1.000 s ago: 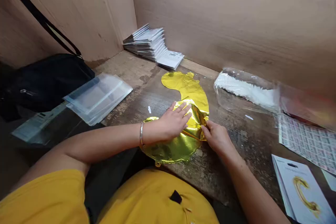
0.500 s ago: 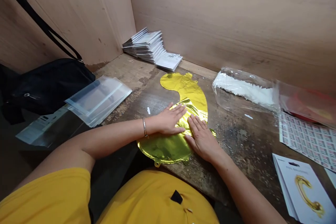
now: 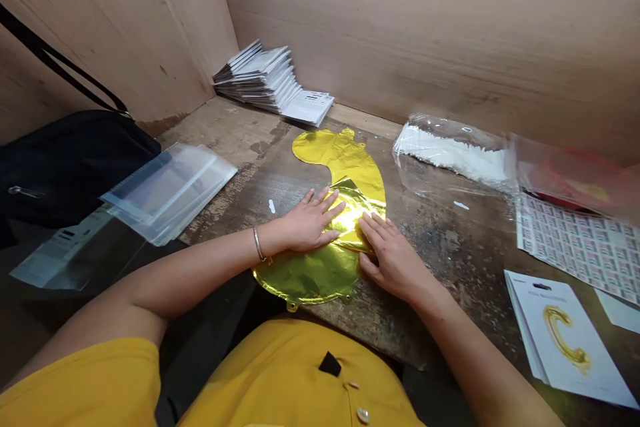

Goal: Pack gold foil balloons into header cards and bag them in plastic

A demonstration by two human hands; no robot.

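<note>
Wooden walls (image 3: 410,33) meet in a corner behind a worn, stained table (image 3: 260,193). Gold foil (image 3: 360,163) lies flat on it before the person, curving away from the near edge, with a shiny, pointed flap over its middle. The left hand (image 3: 313,220) rests palm down on the foil with its fingers spread, a bracelet (image 3: 258,243) on the wrist. The right hand (image 3: 393,257) lies flat at the flap's right side, fingers close together and thumb apart; neither hand pinches anything. Packets (image 3: 265,80) are stacked in the far corner. Clear sleeves (image 3: 170,190) lie to the left, near a black bag (image 3: 70,167). To the right are a clear bag (image 3: 430,177) of white pieces (image 3: 450,150), a printed sheet (image 3: 575,240) and cards (image 3: 565,333), the top one showing a gold C.
</note>
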